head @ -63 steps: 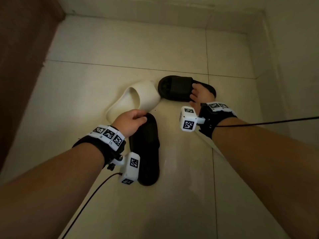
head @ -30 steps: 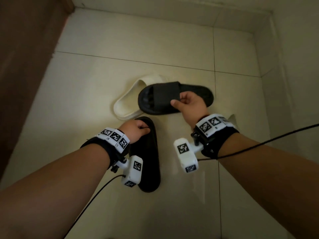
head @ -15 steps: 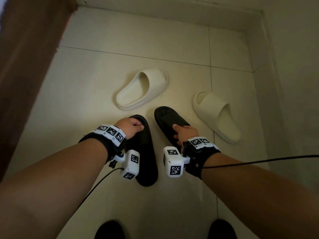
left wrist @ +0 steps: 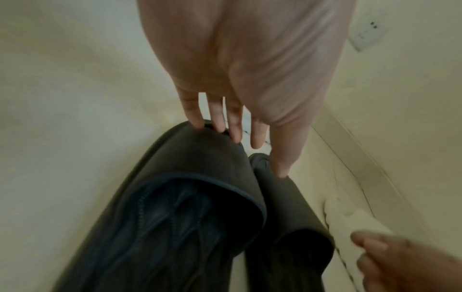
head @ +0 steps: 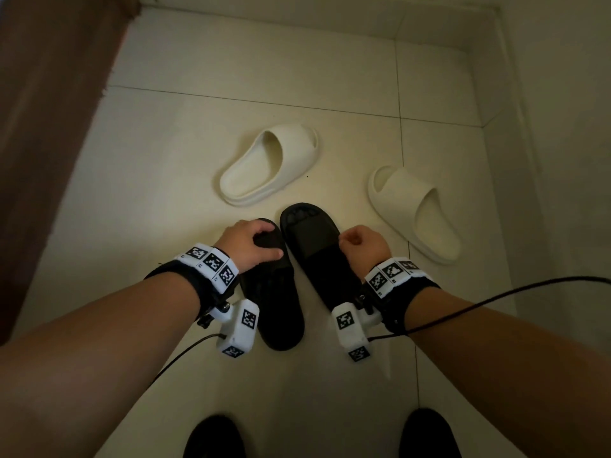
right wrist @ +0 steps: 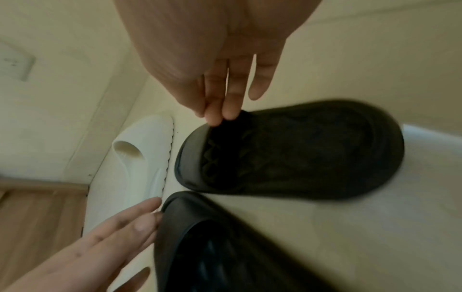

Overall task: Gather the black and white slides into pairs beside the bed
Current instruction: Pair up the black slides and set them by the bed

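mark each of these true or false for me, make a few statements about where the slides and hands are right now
1. Both black slides lie side by side on the floor. True: the left black slide and the right black slide lie next to each other.
2. The left hand rests on a white slide. False: it holds the left black slide's strap.
3. The right hand is at the right black slide. True.
4. The two white slides touch each other. False: the upper white slide and the right white slide lie apart.
5. A white slide is stacked on a black one. False: none is stacked.
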Motion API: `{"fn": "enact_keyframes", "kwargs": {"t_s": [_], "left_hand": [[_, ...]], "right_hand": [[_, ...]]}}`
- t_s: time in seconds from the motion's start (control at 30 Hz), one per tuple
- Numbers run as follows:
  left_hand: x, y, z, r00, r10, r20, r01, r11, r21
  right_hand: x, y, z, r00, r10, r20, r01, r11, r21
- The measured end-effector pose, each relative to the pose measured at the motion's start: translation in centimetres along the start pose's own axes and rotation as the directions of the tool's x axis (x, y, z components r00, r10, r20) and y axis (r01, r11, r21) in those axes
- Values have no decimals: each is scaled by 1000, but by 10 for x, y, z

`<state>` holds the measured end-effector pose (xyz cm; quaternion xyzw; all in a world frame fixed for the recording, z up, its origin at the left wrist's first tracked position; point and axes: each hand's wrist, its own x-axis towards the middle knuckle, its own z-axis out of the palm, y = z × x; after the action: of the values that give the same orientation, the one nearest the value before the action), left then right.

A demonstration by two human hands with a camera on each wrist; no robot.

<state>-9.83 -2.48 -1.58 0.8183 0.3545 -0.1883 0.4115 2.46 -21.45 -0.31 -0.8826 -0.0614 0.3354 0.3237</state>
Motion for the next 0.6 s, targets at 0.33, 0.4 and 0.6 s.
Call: {"fn": "enact_keyframes", "kwargs": {"t_s": [0.33, 0.4, 0.6], "left_hand": [[-2, 3, 7, 997, -66, 49, 47, 949, 311], [1, 5, 4, 999, -36, 35, 24, 952, 306], [5, 3, 0, 998, 43, 43, -51, 975, 216]], "right_hand": [[-6, 7, 10, 975, 22, 220, 15, 986, -165], [-9, 8, 14, 975, 41, 219, -8, 989, -149], [-9, 17, 15, 965, 85, 247, -50, 988, -144]]}}
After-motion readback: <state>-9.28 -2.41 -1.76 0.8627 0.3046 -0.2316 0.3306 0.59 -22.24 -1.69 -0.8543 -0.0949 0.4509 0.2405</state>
